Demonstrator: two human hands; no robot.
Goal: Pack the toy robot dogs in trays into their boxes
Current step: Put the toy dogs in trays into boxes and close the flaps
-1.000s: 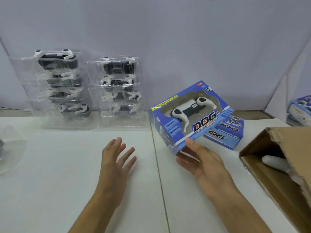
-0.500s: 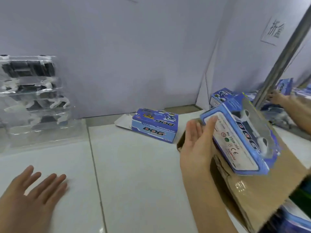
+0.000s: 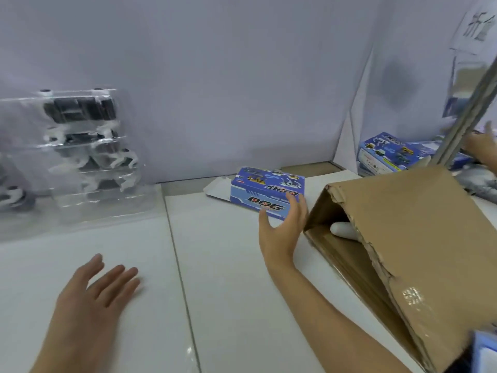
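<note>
Stack of clear trays with toy dogs [image 3: 88, 146] far left on counter [image 3: 220, 278], against wall. Left hand [image 3: 91, 300] near left, fingers spread, flat over counter, holding nothing. Flat blue box [image 3: 265, 193] centre-far. Right hand [image 3: 282, 227] open, fingertips at box's near right edge, not gripping. Cardboard carton [image 3: 403, 243] right.

Lay bare across the tabletop [image 3: 220, 265] middle; stood blocked by stacked trays [image 3: 88, 157] at the far-left edge, cardboard carton [image 3: 403, 238] along the right edge.
</note>
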